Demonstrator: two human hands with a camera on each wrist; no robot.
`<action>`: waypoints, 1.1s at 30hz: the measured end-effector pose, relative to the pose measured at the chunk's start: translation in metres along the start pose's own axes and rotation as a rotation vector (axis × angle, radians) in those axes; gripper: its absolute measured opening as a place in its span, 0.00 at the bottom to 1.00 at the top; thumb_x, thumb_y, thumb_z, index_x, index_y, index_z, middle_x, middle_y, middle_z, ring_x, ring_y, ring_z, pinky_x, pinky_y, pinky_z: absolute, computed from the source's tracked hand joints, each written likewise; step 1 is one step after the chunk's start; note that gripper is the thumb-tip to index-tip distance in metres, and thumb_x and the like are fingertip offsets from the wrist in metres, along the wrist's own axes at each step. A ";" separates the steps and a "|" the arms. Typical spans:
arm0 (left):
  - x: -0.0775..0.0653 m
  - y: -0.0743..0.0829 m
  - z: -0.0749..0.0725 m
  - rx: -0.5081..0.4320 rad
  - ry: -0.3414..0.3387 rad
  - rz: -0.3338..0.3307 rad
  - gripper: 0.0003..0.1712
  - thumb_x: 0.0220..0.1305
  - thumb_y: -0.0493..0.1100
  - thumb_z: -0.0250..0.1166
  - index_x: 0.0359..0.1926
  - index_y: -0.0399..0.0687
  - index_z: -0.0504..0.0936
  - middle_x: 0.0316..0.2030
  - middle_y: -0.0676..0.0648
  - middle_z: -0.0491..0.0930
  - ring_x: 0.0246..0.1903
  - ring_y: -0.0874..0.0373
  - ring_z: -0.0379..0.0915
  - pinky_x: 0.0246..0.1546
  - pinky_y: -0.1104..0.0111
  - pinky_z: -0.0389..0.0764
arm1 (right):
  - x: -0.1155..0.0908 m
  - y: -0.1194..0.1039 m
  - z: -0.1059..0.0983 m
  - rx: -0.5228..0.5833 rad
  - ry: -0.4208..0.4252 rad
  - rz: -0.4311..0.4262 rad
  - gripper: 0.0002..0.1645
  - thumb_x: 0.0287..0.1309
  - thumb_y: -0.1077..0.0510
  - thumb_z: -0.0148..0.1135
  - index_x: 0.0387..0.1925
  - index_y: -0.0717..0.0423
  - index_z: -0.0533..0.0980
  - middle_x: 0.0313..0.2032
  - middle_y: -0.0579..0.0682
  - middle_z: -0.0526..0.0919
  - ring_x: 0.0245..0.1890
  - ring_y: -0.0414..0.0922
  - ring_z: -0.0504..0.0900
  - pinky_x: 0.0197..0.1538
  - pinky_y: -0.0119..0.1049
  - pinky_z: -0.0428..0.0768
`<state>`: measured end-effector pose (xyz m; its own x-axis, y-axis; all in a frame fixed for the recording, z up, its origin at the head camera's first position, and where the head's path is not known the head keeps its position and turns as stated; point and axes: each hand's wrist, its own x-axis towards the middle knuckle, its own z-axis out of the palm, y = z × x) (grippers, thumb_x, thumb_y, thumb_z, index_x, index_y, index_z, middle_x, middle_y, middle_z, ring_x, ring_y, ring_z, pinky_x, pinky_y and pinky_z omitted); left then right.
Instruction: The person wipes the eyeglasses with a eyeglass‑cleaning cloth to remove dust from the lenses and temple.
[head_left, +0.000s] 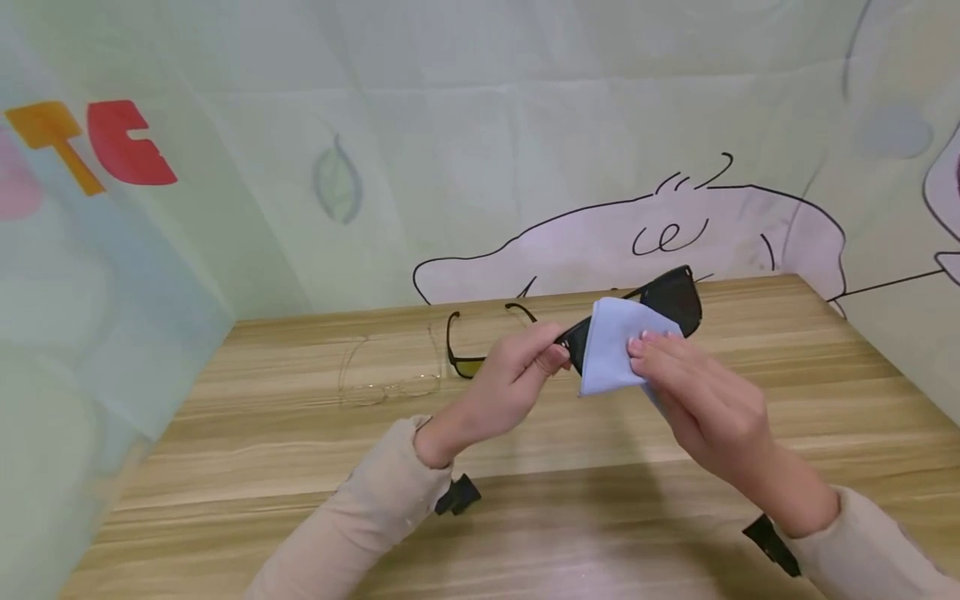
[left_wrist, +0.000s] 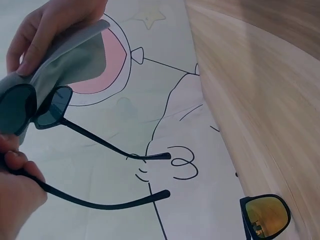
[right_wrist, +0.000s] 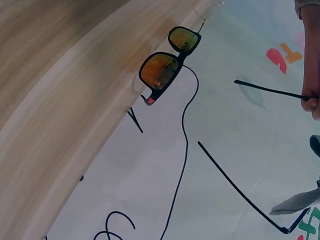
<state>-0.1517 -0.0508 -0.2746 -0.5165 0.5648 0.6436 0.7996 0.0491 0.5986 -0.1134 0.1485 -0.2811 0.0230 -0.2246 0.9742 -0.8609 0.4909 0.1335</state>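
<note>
Black sunglasses (head_left: 678,300) with dark lenses are held up above the table. My left hand (head_left: 506,383) grips them at one end of the frame, beside the hinge. A light blue cloth (head_left: 615,346) lies over the front of the sunglasses and covers their middle. My right hand (head_left: 708,408) holds this cloth against a lens, fingers on the front side. In the left wrist view the cloth (left_wrist: 82,60) wraps over the lens edge, and both arms of the sunglasses (left_wrist: 95,136) are unfolded. One unfolded arm of the sunglasses (right_wrist: 240,186) shows in the right wrist view, where the right hand is hidden.
Black-framed glasses with yellow-orange lenses (right_wrist: 160,71) lie on the wooden table (head_left: 285,467) near its back edge, arms unfolded. Left of them sit thin-rimmed clear glasses (head_left: 390,389). A printed backdrop (head_left: 450,167) stands behind the table and along its left side.
</note>
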 end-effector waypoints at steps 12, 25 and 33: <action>0.001 -0.004 0.002 -0.080 0.004 0.008 0.27 0.68 0.55 0.39 0.37 0.35 0.72 0.26 0.46 0.69 0.27 0.56 0.66 0.29 0.71 0.69 | -0.006 -0.008 0.008 0.059 -0.004 -0.101 0.11 0.61 0.62 0.58 0.30 0.69 0.80 0.31 0.61 0.84 0.38 0.49 0.84 0.52 0.38 0.76; -0.006 -0.002 0.010 -0.132 -0.072 -0.161 0.15 0.66 0.27 0.45 0.51 0.25 0.70 0.43 0.33 0.77 0.38 0.54 0.75 0.39 0.70 0.78 | 0.004 -0.014 0.015 0.079 -0.044 -0.094 0.13 0.63 0.63 0.55 0.31 0.70 0.80 0.32 0.61 0.84 0.49 0.44 0.80 0.55 0.38 0.73; -0.009 0.000 0.014 -0.012 -0.052 -0.143 0.18 0.63 0.25 0.50 0.55 0.27 0.70 0.47 0.34 0.77 0.47 0.47 0.76 0.49 0.69 0.75 | 0.004 -0.008 0.016 0.029 -0.047 -0.046 0.13 0.64 0.64 0.54 0.33 0.71 0.79 0.33 0.63 0.83 0.48 0.46 0.81 0.56 0.39 0.72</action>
<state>-0.1429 -0.0439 -0.2874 -0.6078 0.5946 0.5263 0.7153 0.1223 0.6880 -0.1144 0.1306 -0.2811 0.0397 -0.2856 0.9575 -0.8740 0.4546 0.1718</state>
